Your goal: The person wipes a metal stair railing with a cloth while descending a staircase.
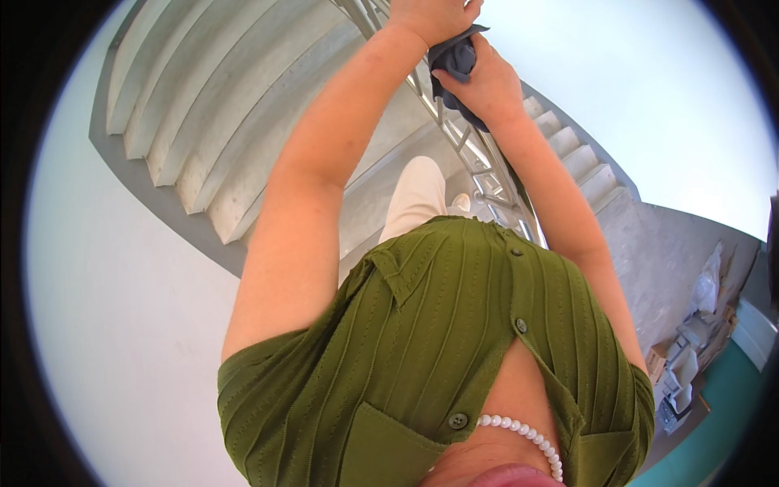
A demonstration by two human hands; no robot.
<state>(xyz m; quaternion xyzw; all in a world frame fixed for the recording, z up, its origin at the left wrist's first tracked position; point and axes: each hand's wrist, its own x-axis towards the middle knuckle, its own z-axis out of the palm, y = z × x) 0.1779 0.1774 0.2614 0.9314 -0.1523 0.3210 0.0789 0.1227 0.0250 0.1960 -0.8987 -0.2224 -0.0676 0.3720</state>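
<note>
My right hand [490, 85] grips a bunched dark grey cloth [456, 61] over the metal stair railing [478, 161], thumb and fingers pressed into its folds. At the top edge of the picture my left hand [435, 18] is partly cut off. It reaches across to the far end of the cloth, its wrist close against the fabric. Whether those fingers hold the cloth or the rail cannot be made out. Beneath the cloth the handrail is hidden.
Concrete steps [261, 103] rise to the left of the railing beside a pale wall [122, 316]. Another flight [566, 143] lies right of it. Boxes and containers [681, 368] and a plastic bag [706, 283] sit on the floor at lower right. My leg [417, 189] is close to the railing.
</note>
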